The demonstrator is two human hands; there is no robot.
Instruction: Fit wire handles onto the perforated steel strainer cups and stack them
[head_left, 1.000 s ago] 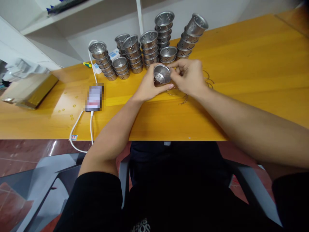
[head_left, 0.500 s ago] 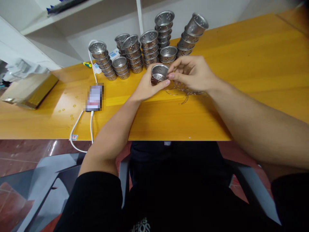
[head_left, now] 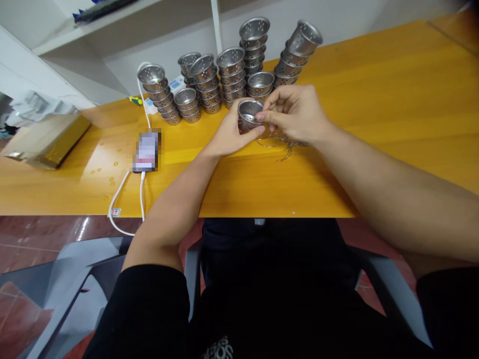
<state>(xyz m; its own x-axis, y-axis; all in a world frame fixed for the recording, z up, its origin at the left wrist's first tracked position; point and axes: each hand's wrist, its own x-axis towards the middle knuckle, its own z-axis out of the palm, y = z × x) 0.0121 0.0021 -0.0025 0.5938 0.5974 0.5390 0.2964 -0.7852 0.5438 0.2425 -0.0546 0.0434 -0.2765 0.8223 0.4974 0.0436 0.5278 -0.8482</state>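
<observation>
My left hand [head_left: 231,130] is wrapped around a small perforated metal strainer cup [head_left: 249,110], its open mouth tilted up toward me. At the cup's right rim my right hand [head_left: 294,113] is closed, thumb and index finger pinched together just over the opening. Whatever sits in that pinch is too small to make out. Thin dark metal wires or fine chains [head_left: 286,144] lie loosely on the table under my right hand, which partly covers them. Just behind my hands stands a short stack of similar cups [head_left: 261,84].
Several stacks of perforated cups [head_left: 204,70] line the back of the table; a tall right-hand stack [head_left: 299,47] leans. At left lie a phone [head_left: 146,152] with white cables [head_left: 119,192], small yellowish rings [head_left: 111,179] and a cardboard box [head_left: 56,134]. A shelf [head_left: 123,17] rises behind.
The cup has shifted slightly right and turned a little in my left hand. My right fingertips have moved slightly left, in over the cup's opening.
</observation>
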